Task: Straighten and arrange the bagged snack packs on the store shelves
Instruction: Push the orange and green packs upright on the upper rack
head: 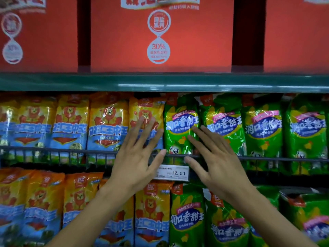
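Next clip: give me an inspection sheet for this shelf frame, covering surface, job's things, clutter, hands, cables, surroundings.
Surface: green shelf edge above; black wire rail fronts the middle row.
Job's things: yellow-blue packs left, green packs right, upright in two rows.
Clutter: nothing seen.
Hands: left hand open, fingers spread before a yellow-blue pack; right hand open before the green packs; contact unclear.
Cables: nothing seen.
Surroundings: red cartons on top shelf; price tag reading 12.00.
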{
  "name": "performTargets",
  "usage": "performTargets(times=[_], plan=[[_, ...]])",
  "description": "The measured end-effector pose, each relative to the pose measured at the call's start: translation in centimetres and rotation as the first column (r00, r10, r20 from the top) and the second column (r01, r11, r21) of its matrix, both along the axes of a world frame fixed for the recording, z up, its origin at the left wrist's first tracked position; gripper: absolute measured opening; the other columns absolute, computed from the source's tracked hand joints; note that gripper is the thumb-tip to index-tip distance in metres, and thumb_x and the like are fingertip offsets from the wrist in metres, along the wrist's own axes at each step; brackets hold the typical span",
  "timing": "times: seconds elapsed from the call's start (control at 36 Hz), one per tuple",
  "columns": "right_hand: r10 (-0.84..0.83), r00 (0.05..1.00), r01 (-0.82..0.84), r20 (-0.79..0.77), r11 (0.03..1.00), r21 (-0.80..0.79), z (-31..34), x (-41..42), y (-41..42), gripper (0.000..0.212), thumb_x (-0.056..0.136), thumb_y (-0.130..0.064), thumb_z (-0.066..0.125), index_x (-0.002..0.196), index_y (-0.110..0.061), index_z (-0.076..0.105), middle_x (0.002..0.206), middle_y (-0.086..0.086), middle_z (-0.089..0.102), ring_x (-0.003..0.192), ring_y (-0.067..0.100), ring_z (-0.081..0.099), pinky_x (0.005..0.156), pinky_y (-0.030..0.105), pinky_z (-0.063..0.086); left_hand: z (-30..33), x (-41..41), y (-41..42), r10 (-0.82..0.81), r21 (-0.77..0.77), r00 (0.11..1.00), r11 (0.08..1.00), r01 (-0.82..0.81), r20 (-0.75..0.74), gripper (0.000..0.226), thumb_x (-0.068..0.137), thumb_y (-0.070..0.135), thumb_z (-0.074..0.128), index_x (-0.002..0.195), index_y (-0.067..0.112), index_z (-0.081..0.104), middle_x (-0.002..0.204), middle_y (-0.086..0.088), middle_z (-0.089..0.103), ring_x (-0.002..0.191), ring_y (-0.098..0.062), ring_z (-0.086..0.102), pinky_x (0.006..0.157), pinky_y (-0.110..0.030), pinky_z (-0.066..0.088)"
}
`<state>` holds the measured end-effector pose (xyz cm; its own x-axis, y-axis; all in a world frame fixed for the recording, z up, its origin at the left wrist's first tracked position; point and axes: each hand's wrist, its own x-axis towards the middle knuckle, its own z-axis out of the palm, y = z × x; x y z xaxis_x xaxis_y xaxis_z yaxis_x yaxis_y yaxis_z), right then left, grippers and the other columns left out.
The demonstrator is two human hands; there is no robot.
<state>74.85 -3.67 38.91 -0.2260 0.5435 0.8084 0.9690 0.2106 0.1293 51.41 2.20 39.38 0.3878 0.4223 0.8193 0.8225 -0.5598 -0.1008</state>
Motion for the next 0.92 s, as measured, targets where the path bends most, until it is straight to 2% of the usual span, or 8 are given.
performTargets(times=[0.11, 0.25, 0.39, 0.53, 0.61, 0.67, 0.81, 0.92], plan=[[0.031, 0.997, -0.028, -0.07, 0.999, 0.04, 0.8, -1.4, 0.4, 0.066, 0.1, -0.066, 0.026, 0.149, -0.028, 0.049, 0.162, -0.006, 0.035, 0.154, 0.016, 0.021, 0.126, 0.043, 0.019, 1.0, -0.8, 0.5, -0.075, 0.001, 0.997, 0.997, 0.075, 0.006, 0.06, 0.103, 0.065, 0.013, 0.159, 0.045, 0.018, 0.169, 0.022, -0.005, 0.155, -0.007, -0.016, 0.123, -0.031, -0.016], [0.194, 0.972, -0.195, -0.133, 0.981, 0.003, 3.4, -4.3, 2.3, 0.055, 0.101, -0.053, 0.046, 0.148, -0.024, 0.049, 0.156, -0.008, 0.042, 0.147, 0.013, 0.03, 0.122, 0.038, 0.028, 2.7, -3.1, 1.4, -0.256, 0.12, 0.954, 0.964, 0.239, 0.156, 0.052, 0.106, 0.045, 0.041, 0.153, 0.024, 0.043, 0.156, 0.013, 0.04, 0.146, -0.01, 0.028, 0.121, -0.03, 0.025], [0.155, 0.952, -0.156, -0.263, 0.988, 0.018, 6.9, -7.4, 4.8, 0.061, 0.099, -0.054, 0.05, 0.142, -0.011, 0.054, 0.143, 0.006, 0.055, 0.135, 0.027, 0.045, 0.115, 0.042, 0.034, 4.7, -4.7, 2.9, -0.182, 0.061, 0.943, 0.983, 0.171, 0.277, 0.058, 0.103, 0.049, 0.042, 0.157, 0.028, 0.035, 0.165, 0.003, 0.023, 0.154, -0.017, 0.01, 0.123, -0.029, 0.012], [0.114, 0.91, -0.131, -0.399, 0.991, -0.017, 8.3, -9.6, 5.2, 0.053, 0.099, -0.055, 0.051, 0.13, -0.013, 0.059, 0.13, 0.009, 0.062, 0.126, 0.028, 0.048, 0.107, 0.039, 0.037, 5.5, -4.4, 3.6, -0.267, 0.003, 0.909, 0.96, 0.28, 0.319, 0.065, 0.104, 0.049, 0.043, 0.16, 0.029, 0.02, 0.164, 0.004, 0.019, 0.139, 0.012, -0.007, 0.112, -0.007, -0.009], [0.235, 0.797, -0.248, -0.557, 0.967, 0.052, 8.5, -10.6, 5.3, 0.04, 0.096, -0.051, 0.062, 0.12, -0.018, 0.065, 0.118, 0.0, 0.068, 0.113, 0.017, 0.059, 0.099, 0.034, 0.047, 6.0, -4.1, 4.3, -0.378, 0.103, 0.819, 0.923, 0.372, 0.432, 0.054, 0.102, 0.034, 0.059, 0.152, 0.022, 0.041, 0.147, 0.003, 0.038, 0.144, -0.003, 0.018, 0.122, -0.022, 0.017], [0.332, 0.671, -0.34, -0.663, 0.932, 0.122, 8.6, -11.2, 4.8, 0.024, 0.094, -0.041, 0.07, 0.114, -0.029, 0.063, 0.108, -0.014, 0.069, 0.098, -0.003, 0.063, 0.083, 0.012, 0.049, 6.0, -4.2, 4.5, -0.448, 0.128, 0.735, 0.884, 0.451, 0.509, 0.051, 0.099, 0.025, 0.066, 0.146, 0.024, 0.048, 0.139, 0.009, 0.041, 0.139, -0.012, 0.035, 0.116, -0.032, 0.033], [0.456, 0.491, -0.455, -0.743, 0.861, 0.228, 8.4, -11.8, 4.4, 0.03, 0.086, -0.027, 0.08, 0.112, -0.027, 0.063, 0.103, -0.026, 0.064, 0.092, -0.019, 0.061, 0.082, 0.006, 0.051, 6.0, -5.4, 4.0, -0.597, 0.223, 0.49, 0.75, 0.623, 0.635, 0.05, 0.094, 0.021, 0.072, 0.138, 0.026, 0.049, 0.134, 0.006, 0.05, 0.126, -0.007, 0.055, 0.103, -0.018, 0.046], [0.462, 0.367, -0.564, -0.807, 0.801, 0.202, 9.2, -11.8, 3.9, 0.045, 0.08, -0.037, 0.079, 0.119, -0.024, 0.061, 0.11, -0.015, 0.066, 0.094, -0.012, 0.066, 0.081, 0.01, 0.053, 6.7, -6.1, 3.4, -0.506, 0.09, 0.316, 0.626, 0.775, 0.803, 0.058, 0.08, 0.042, 0.073, 0.13, 0.042, 0.044, 0.127, 0.019, 0.056, 0.113, 0.015, 0.056, 0.09, -0.005, 0.047]])
